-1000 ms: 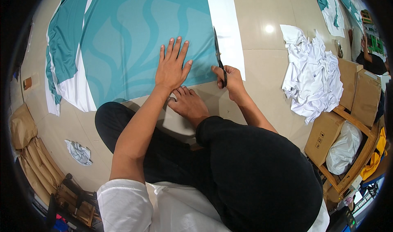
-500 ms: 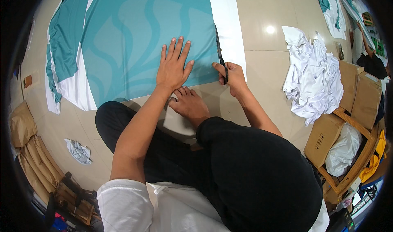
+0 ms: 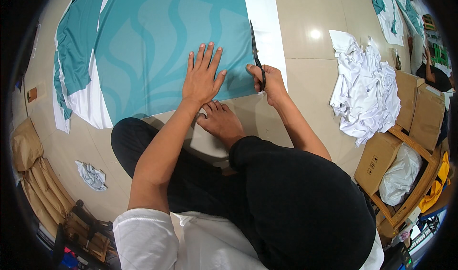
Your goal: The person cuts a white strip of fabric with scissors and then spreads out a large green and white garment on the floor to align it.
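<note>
A teal fabric sheet (image 3: 157,46) with a wavy leaf-like pattern and a white border strip (image 3: 265,26) lies spread on the floor. My left hand (image 3: 202,79) rests flat on the teal part, fingers stretched out. In my right hand (image 3: 269,81) are black scissors (image 3: 256,55), gripped by the handles near the sheet's close right corner. Their blades point away from me along the line where teal meets white, and look nearly closed. My bare foot (image 3: 222,122) is at the near edge of the fabric, just below my left hand.
Right of the sheet lies a heap of crumpled white cloth (image 3: 365,88). Beyond it are cardboard boxes (image 3: 379,158) and a wooden frame (image 3: 422,184) holding a white plastic bag (image 3: 400,174). A small grey-white scrap (image 3: 90,175) lies at left. Another person (image 3: 434,74) is at the far right.
The scissors have moved slightly forward along the teal-white line, with my right hand shifting a little. My left hand has stayed in place.
</note>
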The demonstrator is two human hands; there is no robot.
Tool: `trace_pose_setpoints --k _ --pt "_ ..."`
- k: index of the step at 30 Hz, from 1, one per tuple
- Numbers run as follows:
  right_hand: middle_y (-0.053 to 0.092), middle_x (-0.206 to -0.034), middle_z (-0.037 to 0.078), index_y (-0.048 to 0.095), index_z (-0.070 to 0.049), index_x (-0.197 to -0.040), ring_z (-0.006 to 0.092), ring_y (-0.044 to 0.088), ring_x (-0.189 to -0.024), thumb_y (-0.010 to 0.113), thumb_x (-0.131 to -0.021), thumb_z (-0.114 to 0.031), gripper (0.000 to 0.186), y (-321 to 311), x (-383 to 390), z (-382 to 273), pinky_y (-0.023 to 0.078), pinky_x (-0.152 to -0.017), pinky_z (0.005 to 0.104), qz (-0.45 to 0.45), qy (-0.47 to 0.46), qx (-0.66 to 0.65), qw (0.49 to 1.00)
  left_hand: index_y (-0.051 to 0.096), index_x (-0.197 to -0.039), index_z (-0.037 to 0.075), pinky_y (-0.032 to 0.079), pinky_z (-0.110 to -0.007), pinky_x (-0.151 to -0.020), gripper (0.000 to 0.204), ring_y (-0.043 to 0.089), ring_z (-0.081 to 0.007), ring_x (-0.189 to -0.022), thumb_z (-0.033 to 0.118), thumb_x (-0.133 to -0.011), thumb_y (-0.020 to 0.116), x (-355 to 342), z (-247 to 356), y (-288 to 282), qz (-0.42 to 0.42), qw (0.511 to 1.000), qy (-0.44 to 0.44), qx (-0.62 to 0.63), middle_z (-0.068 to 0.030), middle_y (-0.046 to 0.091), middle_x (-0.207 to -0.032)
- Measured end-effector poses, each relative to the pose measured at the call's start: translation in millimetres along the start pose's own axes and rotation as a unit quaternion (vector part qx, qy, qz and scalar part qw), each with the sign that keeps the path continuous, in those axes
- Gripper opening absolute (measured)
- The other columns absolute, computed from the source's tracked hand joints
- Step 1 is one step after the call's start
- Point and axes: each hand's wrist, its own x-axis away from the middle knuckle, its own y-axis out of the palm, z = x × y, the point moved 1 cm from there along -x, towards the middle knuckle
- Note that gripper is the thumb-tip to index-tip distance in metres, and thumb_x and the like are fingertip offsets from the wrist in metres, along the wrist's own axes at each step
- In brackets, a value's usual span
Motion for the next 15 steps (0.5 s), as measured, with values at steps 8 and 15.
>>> trace_pose_setpoints --k 8,15 --pt "0.059 -0.064 0.002 0.063 -0.006 -0.083 0.0111 0.054 -0.049 0.09 -0.087 -0.031 0.037 -0.2 -4.4 -2.2 0.041 -0.046 0.0262 0.002 0.001 0.001 1.0 0.034 -0.17 0.016 0.015 -0.059 -0.134 0.066 0.024 -0.0364 -0.164 0.045 -0.111 0.047 -0.1 0.2 -2.0 0.005 1.0 0.002 0.003 -0.0138 0.029 -0.177" --pt "0.059 -0.064 0.002 0.064 -0.004 -0.083 0.0108 0.053 -0.049 0.091 -0.088 -0.03 0.037 -1.9 -5.8 -0.1 0.041 -0.046 0.0259 0.006 0.0 0.016 1.0 0.035 -0.169 0.016 0.016 -0.059 -0.134 0.066 0.024 -0.0364 -0.164 0.045 -0.111 0.047 -0.3 0.2 -1.4 0.009 1.0 0.005 0.008 -0.0139 0.029 -0.176"
